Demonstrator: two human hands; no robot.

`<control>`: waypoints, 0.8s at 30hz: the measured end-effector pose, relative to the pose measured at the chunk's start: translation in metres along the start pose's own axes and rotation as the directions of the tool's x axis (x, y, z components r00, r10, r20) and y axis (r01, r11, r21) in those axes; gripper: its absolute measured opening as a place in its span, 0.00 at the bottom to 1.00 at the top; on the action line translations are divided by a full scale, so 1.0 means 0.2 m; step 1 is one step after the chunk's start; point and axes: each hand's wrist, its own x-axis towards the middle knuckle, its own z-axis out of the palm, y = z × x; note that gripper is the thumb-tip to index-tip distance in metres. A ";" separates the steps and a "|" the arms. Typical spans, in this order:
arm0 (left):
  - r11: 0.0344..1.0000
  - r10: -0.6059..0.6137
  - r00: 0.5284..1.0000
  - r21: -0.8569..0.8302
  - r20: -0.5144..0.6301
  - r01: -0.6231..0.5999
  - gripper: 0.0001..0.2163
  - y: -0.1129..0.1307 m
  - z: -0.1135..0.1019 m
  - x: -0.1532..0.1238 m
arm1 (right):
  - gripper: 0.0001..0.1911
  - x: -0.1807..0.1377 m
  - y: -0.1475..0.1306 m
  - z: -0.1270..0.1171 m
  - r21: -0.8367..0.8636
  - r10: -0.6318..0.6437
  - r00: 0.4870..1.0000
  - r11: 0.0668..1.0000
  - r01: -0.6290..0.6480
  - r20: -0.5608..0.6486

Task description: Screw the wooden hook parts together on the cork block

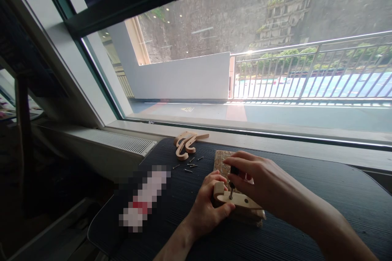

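Note:
My right hand [248,169] grips the dark handle of a screwdriver [233,173], which points down. The screwdriver's tip meets a screw in a pale wooden hook [241,200], near its curled end. Another dark hole shows farther along the hook. My left hand [210,204] is closed round the hook's curled end, with the thumb along its near side. Beneath the hook lies a tan, rough-textured block [221,157], partly covered by my hands. Several loose screws [192,165] lie to the left of the block. Behind them is a small pile of similar wooden hooks [185,143].
The dark table [306,187] has rounded corners and stands against a window sill [260,140]. A pixelated pale and red item [147,195] lies on the table's left side. Beyond the table's left edge is a vented ledge [122,140] below the large window.

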 end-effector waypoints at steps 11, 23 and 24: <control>1.000 0.021 1.000 0.013 0.000 -0.021 0.13 0.00 0.00 0.00 | 0.13 0.00 0.03 -0.02 0.056 -0.014 0.999 0.998 0.012 0.029; 1.000 0.006 1.000 0.013 -0.002 -0.006 0.15 -0.02 0.00 0.00 | 0.12 0.00 0.01 0.00 -0.037 -0.003 1.000 0.999 0.003 0.007; 1.000 0.012 1.000 0.013 -0.003 -0.011 0.15 -0.02 0.00 0.00 | 0.12 -0.01 0.00 -0.01 -0.024 -0.016 1.000 1.000 0.016 0.004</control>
